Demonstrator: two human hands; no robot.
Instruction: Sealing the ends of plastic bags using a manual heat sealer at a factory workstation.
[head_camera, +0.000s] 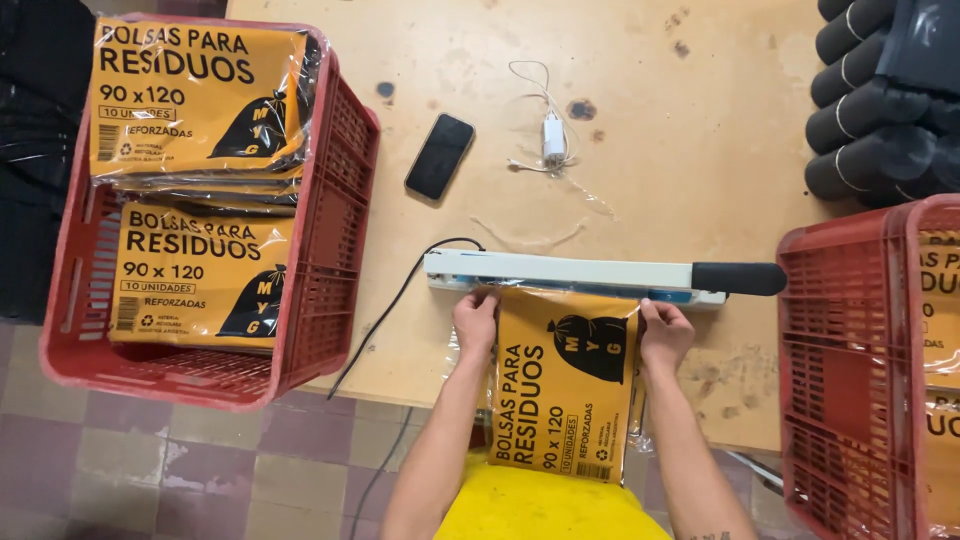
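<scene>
A clear plastic pack with an orange and black label (563, 385) lies on the wooden table (700, 150), its far end under the bar of a white heat sealer (570, 272) with a black handle (738, 278). My left hand (476, 320) pinches the pack's left far corner right by the sealer. My right hand (664, 331) holds the right far corner. The pack's near end hangs over the table edge towards my yellow clothing.
A red crate (335, 250) with stacked orange packs stands at the left, half off the table. Another red crate (850, 370) stands at the right. A black phone (439, 156), a white charger (553, 135) and black rolls (880, 100) lie farther back.
</scene>
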